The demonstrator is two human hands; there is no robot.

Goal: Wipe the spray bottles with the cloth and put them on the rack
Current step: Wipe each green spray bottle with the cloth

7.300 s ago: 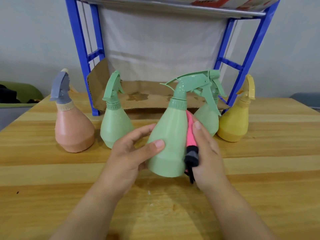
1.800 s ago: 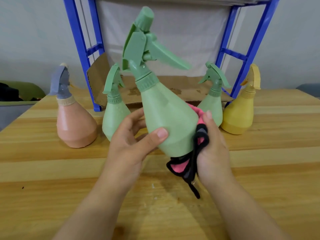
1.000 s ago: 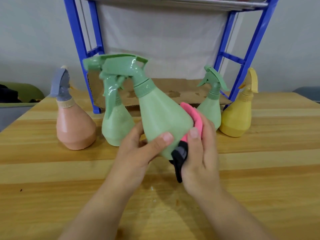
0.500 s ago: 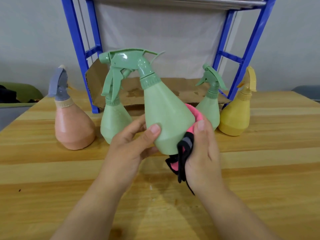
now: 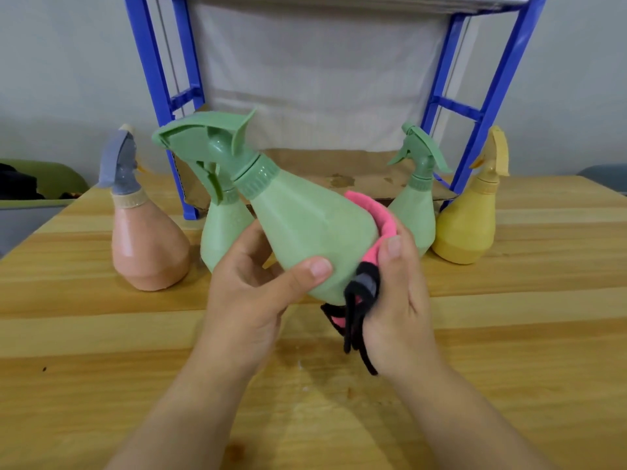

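Observation:
My left hand (image 5: 252, 293) grips a green spray bottle (image 5: 305, 228) by its lower body, lifted off the wooden table (image 5: 101, 334) and tilted with its nozzle to the left. Against the bottle's right side my right hand (image 5: 397, 307) presses a pink cloth with black trim (image 5: 368, 218), its loose end hanging below. Behind stand a pink bottle with a grey sprayer (image 5: 146, 239), a second green bottle (image 5: 220, 232) partly hidden, a third green bottle (image 5: 415, 201) and a yellow bottle (image 5: 466, 222). The blue rack (image 5: 159, 96) rises at the back.
A sheet of brown cardboard (image 5: 339, 171) lies on the rack's bottom level, with a white sheet hanging behind it. A green seat (image 5: 51, 181) sits off the table's left edge. The table's near half holds only my arms.
The held bottle has tipped further left and lower, its nozzle swinging down. My right hand has slid the cloth up round the bottle's right side.

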